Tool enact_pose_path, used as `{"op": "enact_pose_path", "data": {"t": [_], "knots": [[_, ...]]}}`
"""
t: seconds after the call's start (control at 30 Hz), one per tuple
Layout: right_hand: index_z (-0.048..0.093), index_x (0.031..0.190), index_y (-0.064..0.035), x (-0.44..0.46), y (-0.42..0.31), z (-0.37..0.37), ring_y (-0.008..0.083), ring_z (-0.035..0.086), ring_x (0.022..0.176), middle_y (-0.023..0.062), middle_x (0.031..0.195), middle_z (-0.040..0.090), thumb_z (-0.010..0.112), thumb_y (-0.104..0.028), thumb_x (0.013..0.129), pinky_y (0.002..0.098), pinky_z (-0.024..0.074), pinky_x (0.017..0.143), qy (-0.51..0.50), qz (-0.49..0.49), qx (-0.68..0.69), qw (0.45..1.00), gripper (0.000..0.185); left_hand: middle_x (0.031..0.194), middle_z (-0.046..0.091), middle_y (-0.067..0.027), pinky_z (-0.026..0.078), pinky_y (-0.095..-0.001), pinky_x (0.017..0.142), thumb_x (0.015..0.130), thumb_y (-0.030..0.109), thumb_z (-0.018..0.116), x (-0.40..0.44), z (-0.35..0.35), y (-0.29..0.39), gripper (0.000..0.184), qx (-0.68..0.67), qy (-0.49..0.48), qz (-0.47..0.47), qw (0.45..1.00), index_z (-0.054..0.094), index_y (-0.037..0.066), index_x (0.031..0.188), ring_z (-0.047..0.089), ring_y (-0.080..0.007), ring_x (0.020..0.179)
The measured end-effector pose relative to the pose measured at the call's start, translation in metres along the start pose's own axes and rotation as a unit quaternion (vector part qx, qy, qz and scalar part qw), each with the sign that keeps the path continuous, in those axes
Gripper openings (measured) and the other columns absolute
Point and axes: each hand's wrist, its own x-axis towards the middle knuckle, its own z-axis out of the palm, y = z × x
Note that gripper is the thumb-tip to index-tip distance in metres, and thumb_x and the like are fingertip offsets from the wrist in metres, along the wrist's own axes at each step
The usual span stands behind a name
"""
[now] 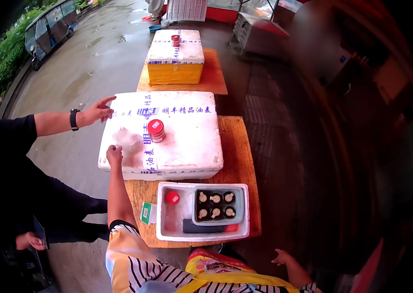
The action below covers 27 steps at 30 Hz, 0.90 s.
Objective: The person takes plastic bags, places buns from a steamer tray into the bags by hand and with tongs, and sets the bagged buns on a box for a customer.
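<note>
My left hand (114,155) is closed on the edge of a clear plastic bag (129,141), which lies on the left part of a large white foam box (187,141). A red-lidded jar (156,131) stands on that box, right of the bag. My right hand (281,257) hangs low at the right, its fingers apart, with nothing in it. Nearest to me, an open foam box (203,238) holds a grey crate (239,207) of several dark bottles with pale caps and another red-lidded jar (172,197).
A co-worker's hand (100,110) reaches over the large box's left edge; their other hand (30,240) holds a dark flat object. A green-and-white card (148,213) lies on the wooden table (239,146). Farther off stand a yellow-sided foam box (174,73) and a parked vehicle (50,29).
</note>
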Motion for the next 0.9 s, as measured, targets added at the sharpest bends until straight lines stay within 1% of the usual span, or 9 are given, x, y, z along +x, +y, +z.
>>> {"op": "enact_pose_path", "data": {"t": [0.07, 0.2, 0.4, 0.53, 0.67, 0.73, 0.8, 0.83, 0.9], "knots": [[0.027, 0.143, -0.0079, 0.009, 0.006, 0.001, 0.0163, 0.063, 0.060, 0.0126, 0.093, 0.066, 0.079, -0.016, 0.068, 0.0311, 0.0509, 0.059, -0.002, 0.004, 0.034, 0.999, 0.091, 0.055, 0.047, -0.0012, 0.033, -0.0263, 0.037, 0.076, 0.006, 0.063, -0.019, -0.018, 0.036, 0.013, -0.149, -0.055, -0.066, 0.985, 0.051, 0.004, 0.069, 0.042, -0.0119, 0.041], [0.034, 0.139, -0.0060, 0.013, -0.016, 0.000, 0.0157, 0.063, 0.061, 0.0128, 0.090, 0.067, 0.078, -0.014, 0.069, 0.0304, 0.0507, 0.060, 0.036, -0.071, 0.097, 0.992, 0.084, 0.070, 0.055, -0.0013, 0.040, -0.0232, 0.045, 0.079, 0.005, 0.057, -0.104, -0.042, 0.127, 0.005, -0.397, -0.160, -0.095, 0.899, 0.053, 0.008, 0.080, 0.053, -0.0118, 0.055], [0.039, 0.136, -0.0059, 0.021, -0.038, 0.022, 0.0150, 0.065, 0.064, 0.0108, 0.087, 0.069, 0.077, -0.017, 0.071, 0.0296, 0.0510, 0.065, 0.007, -0.107, 0.117, 0.987, 0.077, 0.086, 0.060, -0.0036, 0.047, -0.0246, 0.058, 0.083, 0.008, 0.053, -0.182, 0.004, 0.172, 0.024, -0.537, -0.282, -0.108, 0.788, 0.053, 0.007, 0.107, 0.055, -0.0111, 0.061], [0.040, 0.136, -0.0050, 0.018, -0.036, 0.036, 0.0155, 0.066, 0.066, 0.0112, 0.088, 0.069, 0.077, -0.018, 0.071, 0.0302, 0.0506, 0.068, 0.004, -0.118, 0.120, 0.986, 0.075, 0.076, 0.055, -0.0029, 0.053, -0.0308, 0.060, 0.081, 0.007, 0.053, -0.212, 0.088, 0.199, 0.014, -0.546, -0.226, -0.134, 0.795, 0.052, 0.006, 0.095, 0.054, -0.0123, 0.063], [0.039, 0.135, -0.0026, 0.012, -0.010, 0.042, 0.0159, 0.065, 0.065, 0.0114, 0.086, 0.069, 0.076, -0.014, 0.071, 0.0288, 0.0504, 0.067, 0.016, -0.118, 0.177, 0.977, 0.075, 0.070, 0.054, -0.0023, 0.055, -0.0283, 0.057, 0.075, 0.006, 0.052, -0.181, 0.136, 0.183, 0.005, -0.396, -0.308, -0.073, 0.862, 0.057, 0.004, 0.077, 0.057, -0.0133, 0.064], [0.039, 0.135, -0.0012, 0.008, 0.007, 0.047, 0.0161, 0.065, 0.065, 0.0114, 0.085, 0.069, 0.076, -0.012, 0.071, 0.0285, 0.0505, 0.066, 0.025, -0.101, 0.205, 0.973, 0.075, 0.070, 0.061, -0.0103, 0.054, -0.0340, 0.061, 0.075, 0.011, 0.055, -0.152, 0.154, 0.152, 0.013, -0.125, -0.298, -0.004, 0.946, 0.060, 0.000, 0.081, 0.062, -0.0219, 0.066], [0.039, 0.135, 0.0003, 0.005, 0.028, 0.055, 0.0163, 0.065, 0.065, 0.0115, 0.083, 0.068, 0.076, -0.010, 0.071, 0.0283, 0.0508, 0.066, 0.031, -0.072, 0.212, 0.974, 0.075, 0.076, 0.064, -0.0210, 0.051, -0.0421, 0.070, 0.076, 0.014, 0.056, -0.127, 0.175, 0.097, 0.020, 0.156, -0.195, 0.129, 0.960, 0.060, -0.002, 0.087, 0.063, -0.0345, 0.076], [0.039, 0.135, 0.0003, 0.008, 0.038, 0.057, 0.0165, 0.065, 0.065, 0.0115, 0.083, 0.068, 0.076, -0.010, 0.071, 0.0286, 0.0510, 0.065, 0.027, -0.066, 0.226, 0.971, 0.075, 0.085, 0.062, -0.0262, 0.046, -0.0468, 0.077, 0.076, 0.016, 0.056, -0.129, 0.171, 0.099, 0.023, 0.162, -0.190, 0.084, 0.965, 0.060, -0.001, 0.091, 0.060, -0.0418, 0.084], [0.039, 0.135, 0.0005, 0.012, 0.059, 0.070, 0.0169, 0.065, 0.065, 0.0114, 0.082, 0.068, 0.076, -0.009, 0.071, 0.0290, 0.0514, 0.063, 0.013, -0.052, 0.251, 0.967, 0.075, 0.087, 0.062, -0.0261, 0.046, -0.0471, 0.076, 0.077, 0.015, 0.056, -0.144, 0.164, 0.103, 0.025, 0.176, -0.132, 0.123, 0.968, 0.059, -0.001, 0.096, 0.060, -0.0414, 0.086]]}}
